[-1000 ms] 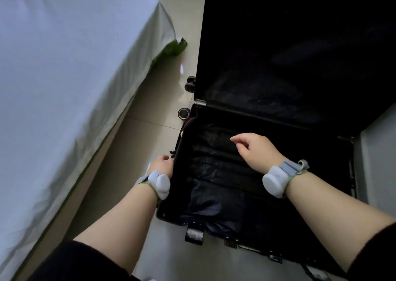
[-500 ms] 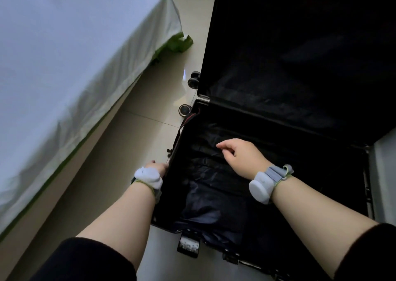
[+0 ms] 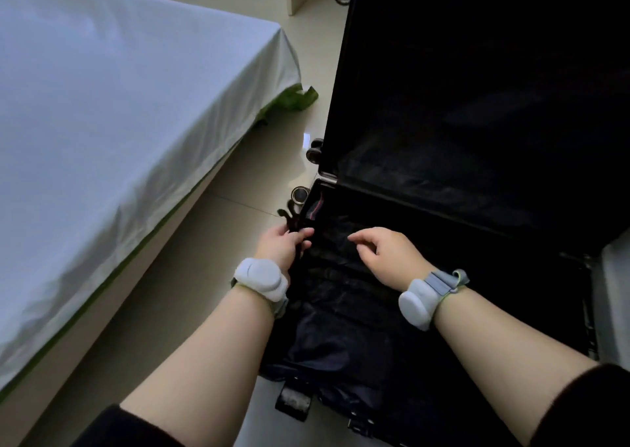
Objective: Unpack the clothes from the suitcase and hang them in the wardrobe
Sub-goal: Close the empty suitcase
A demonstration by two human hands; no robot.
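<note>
Pale floor tiles (image 3: 211,242) carry a white-sheeted bed (image 3: 119,105) at left and an open black suitcase (image 3: 443,105) at right, dark clothes (image 3: 341,337) lying in its near half. At the left rim the left hand (image 3: 281,245) grips a dark strap (image 3: 289,216); the right hand (image 3: 388,252) hovers over the clothes, fingers loosely curled, empty.

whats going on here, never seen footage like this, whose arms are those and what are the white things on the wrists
There is no machine: one camera worn on a person's head looks down at their own arms. The white pods are bands strapped to both wrists; what they do isn't shown. An open black suitcase lies on the floor beside a bed, its lid raised. Inside lies dark fabric. The left hand pinches a dark piece at the case's left edge, too dim to identify. The right hand hangs over the fabric, loosely open, holding nothing.
</note>
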